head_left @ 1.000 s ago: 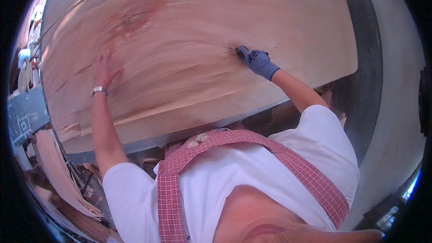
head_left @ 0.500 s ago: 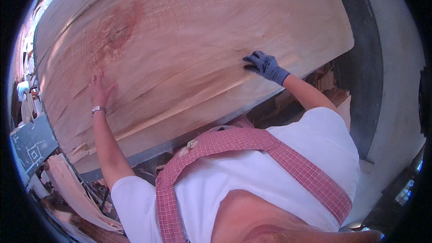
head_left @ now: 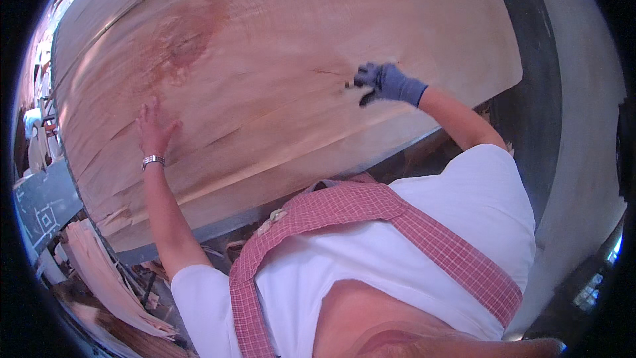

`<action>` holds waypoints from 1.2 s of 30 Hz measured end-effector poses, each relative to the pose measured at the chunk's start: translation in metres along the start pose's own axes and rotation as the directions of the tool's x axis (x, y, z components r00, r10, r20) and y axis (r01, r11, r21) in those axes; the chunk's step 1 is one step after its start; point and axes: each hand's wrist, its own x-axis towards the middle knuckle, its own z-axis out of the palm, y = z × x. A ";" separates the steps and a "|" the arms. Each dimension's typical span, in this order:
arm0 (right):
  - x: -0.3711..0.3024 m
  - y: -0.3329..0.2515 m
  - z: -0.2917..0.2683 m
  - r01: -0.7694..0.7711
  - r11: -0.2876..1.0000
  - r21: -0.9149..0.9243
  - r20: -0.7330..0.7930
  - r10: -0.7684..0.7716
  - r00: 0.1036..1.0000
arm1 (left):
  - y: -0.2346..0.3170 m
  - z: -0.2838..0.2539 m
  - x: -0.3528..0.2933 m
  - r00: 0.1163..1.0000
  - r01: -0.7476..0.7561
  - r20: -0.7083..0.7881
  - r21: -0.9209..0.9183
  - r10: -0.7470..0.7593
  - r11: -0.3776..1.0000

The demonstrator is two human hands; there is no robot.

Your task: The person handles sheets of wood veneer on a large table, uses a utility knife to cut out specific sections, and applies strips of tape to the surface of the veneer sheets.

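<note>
A wide, thin sheet of wood veneer point(head_left: 278, 46) lies before me, pale with a reddish knot and several ripples and splits along its near side. On its left part my bare left hand point(head_left: 157, 127), with a metal band at the wrist, rests with the fingers spread. My right hand point(head_left: 383, 85) wears a blue-grey knitted glove with dark fingertips. It is over the veneer's right half near a short split, thumb and fingers apart and slightly bent, with no held thing visible. Whether its fingertips touch the sheet I cannot tell.
Under the veneer shows the dark edge of a table point(head_left: 218, 225) close to my body. To the left stand a grey-green board with chalk-like marks point(head_left: 50, 205) and loose veneer strips point(head_left: 112, 278). A dark curved band point(head_left: 540, 93) borders the pale floor point(head_left: 589, 126) on the right.
My right hand has lifted slightly and shifted a little left and away from me, its fingers spreading. My left hand has moved slightly right. The ripples near the sheet's front look flatter.
</note>
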 end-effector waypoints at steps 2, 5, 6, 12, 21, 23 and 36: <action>-0.004 -0.013 0.026 0.016 0.999 -0.039 0.046 -0.014 0.999 | 0.000 0.004 -0.001 1.000 -0.010 -0.005 -0.022 0.010 1.000; -0.004 -0.009 0.024 -0.068 0.997 0.043 0.048 0.066 0.997 | 0.001 0.002 -0.004 0.999 0.037 0.033 -0.023 -0.037 0.999; 0.003 0.001 0.014 -0.016 0.999 0.045 0.081 0.012 0.997 | 0.000 0.000 -0.005 0.996 0.067 0.053 -0.024 -0.066 0.997; 0.093 0.056 -0.072 -0.058 0.994 0.092 0.091 0.049 0.995 | -0.011 -0.006 0.001 0.999 0.048 0.000 -0.025 -0.048 0.999; 0.084 0.023 -0.026 -0.018 0.930 0.366 0.500 -0.180 0.847 | -0.016 0.006 -0.004 0.998 -0.038 -0.059 -0.054 0.035 0.998; 0.078 0.017 -0.020 -0.175 0.925 0.336 0.553 -0.044 0.832 | -0.016 0.002 -0.001 0.998 -0.020 -0.057 -0.054 0.017 0.998; 0.076 0.033 -0.039 0.056 0.987 0.150 0.117 -0.074 0.990 | -0.024 0.004 0.000 0.999 0.014 -0.049 -0.071 -0.017 0.997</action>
